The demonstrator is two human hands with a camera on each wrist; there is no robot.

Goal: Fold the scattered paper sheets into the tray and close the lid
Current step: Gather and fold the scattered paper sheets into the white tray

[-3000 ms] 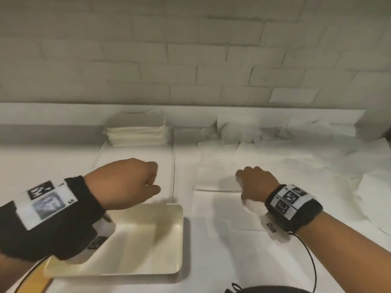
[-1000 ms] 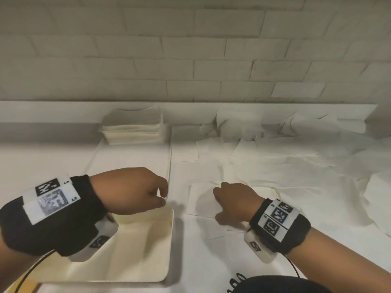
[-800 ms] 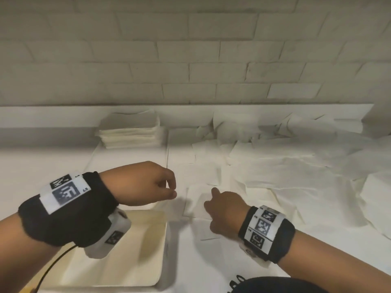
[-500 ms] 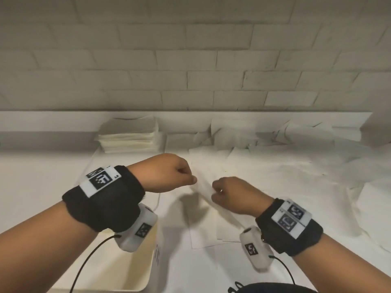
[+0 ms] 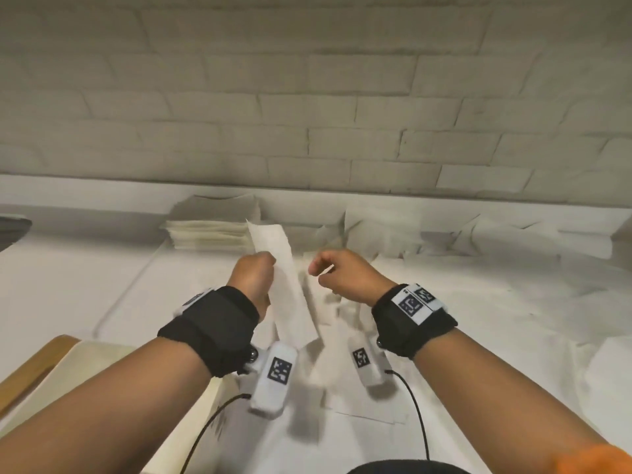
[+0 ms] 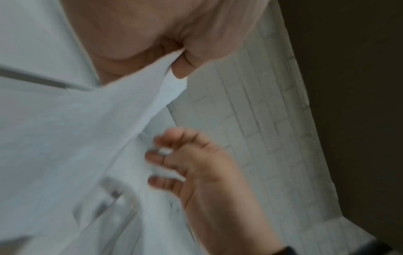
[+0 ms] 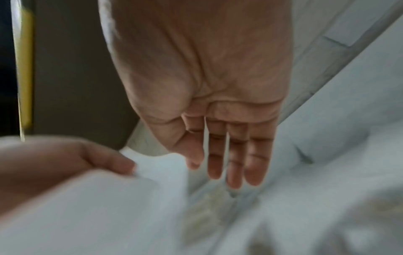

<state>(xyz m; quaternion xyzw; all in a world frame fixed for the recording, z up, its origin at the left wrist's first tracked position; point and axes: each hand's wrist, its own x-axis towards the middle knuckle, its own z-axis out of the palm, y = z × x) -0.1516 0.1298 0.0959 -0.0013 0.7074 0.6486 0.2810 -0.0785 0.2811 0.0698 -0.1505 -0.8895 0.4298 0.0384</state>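
Pinching a thin white paper sheet, left grip; right grip spread.

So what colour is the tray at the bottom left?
Cream, with a tan wooden piece at its left side; the tray shows best in the head view.

White paper sheet, cream tray, black wristbands.

Dim, flat light; soft shadows under wrists; wrist views motion-blurred; brick lines bowed at edges.
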